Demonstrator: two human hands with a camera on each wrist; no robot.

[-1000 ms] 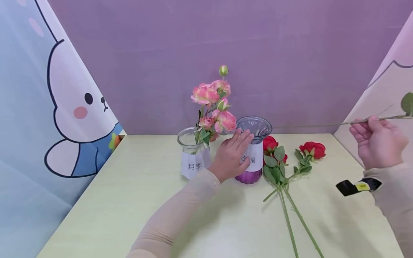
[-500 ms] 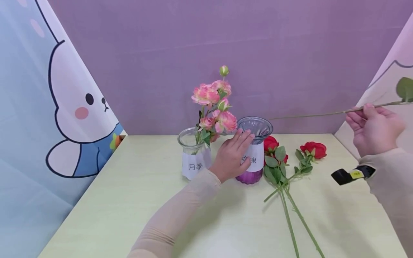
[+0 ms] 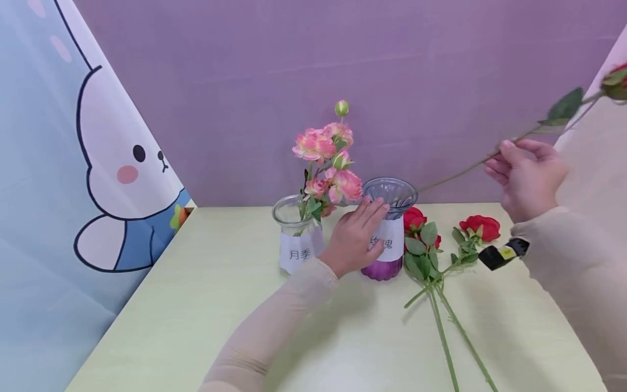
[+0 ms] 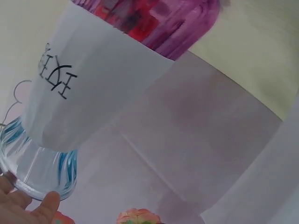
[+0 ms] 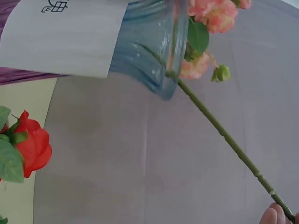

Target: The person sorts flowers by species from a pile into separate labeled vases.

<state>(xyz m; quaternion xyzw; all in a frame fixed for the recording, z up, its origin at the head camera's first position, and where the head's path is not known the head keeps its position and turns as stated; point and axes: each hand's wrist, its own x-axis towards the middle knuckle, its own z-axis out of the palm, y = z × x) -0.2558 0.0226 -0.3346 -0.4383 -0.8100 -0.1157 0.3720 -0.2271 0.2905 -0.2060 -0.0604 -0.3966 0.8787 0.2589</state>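
My right hand (image 3: 531, 179) pinches the green stem (image 5: 224, 133) of a red rose (image 3: 618, 83). The rose slants, bloom up at the right edge of the head view. Its lower stem end shows at the mouth of a purple-bottomed glass vase (image 3: 382, 269), seen through the glass in the right wrist view. My left hand (image 3: 355, 237) rests straight fingers against this vase near its rim, thumb over the paper label (image 3: 393, 239). In the left wrist view, fingertips (image 4: 50, 203) lie right at the clear rim (image 4: 32, 191).
Left of the purple vase stands a clear labelled vase (image 3: 289, 209) holding pink flowers (image 3: 313, 144). Red roses (image 3: 481, 227) lie on the pale table (image 3: 196, 305), right of the purple vase, stems crossing toward the front. A purple backdrop (image 3: 245, 81) rises behind.
My right hand has moved left and up with the rose, bringing its bloom into view and its stem end to the vase mouth. My left hand stays at the vase.
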